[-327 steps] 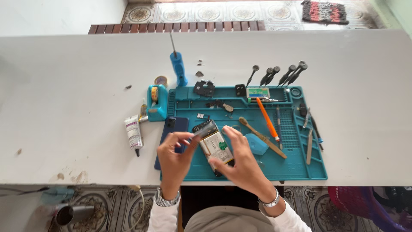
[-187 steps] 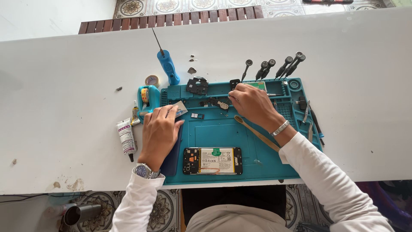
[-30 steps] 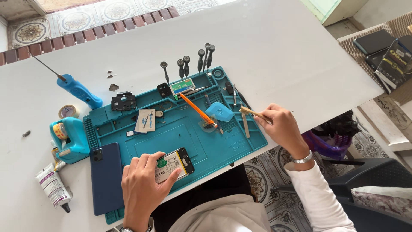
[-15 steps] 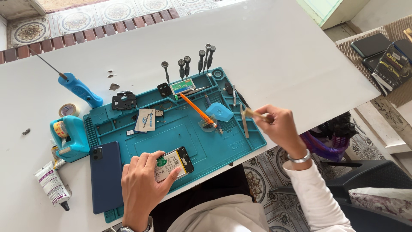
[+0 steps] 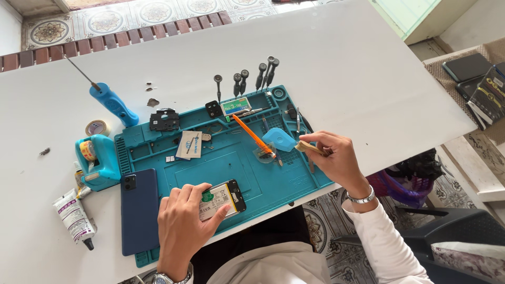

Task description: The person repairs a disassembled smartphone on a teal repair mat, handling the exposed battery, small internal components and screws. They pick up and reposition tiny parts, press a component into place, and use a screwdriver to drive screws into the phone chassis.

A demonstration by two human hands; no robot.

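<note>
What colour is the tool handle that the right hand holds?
Light tan, like wood. The tool handle shows between the fingertips of the right hand in the head view.

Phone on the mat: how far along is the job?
Done: back cover is off, beside the opened phone. In hand: left hand steadies the phone; right hand holds a small brush off to the side. Left: phone uncovered, loose parts on the mat.

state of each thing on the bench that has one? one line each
Phone: back off, insides showing, flat on mat, under left hand.
Back cover: detached, lying at mat's left edge.
Brush: lifted, pinched in right hand.
Orange tool: lying loose on mat.
Glue tube: capped, lying on table.
</note>
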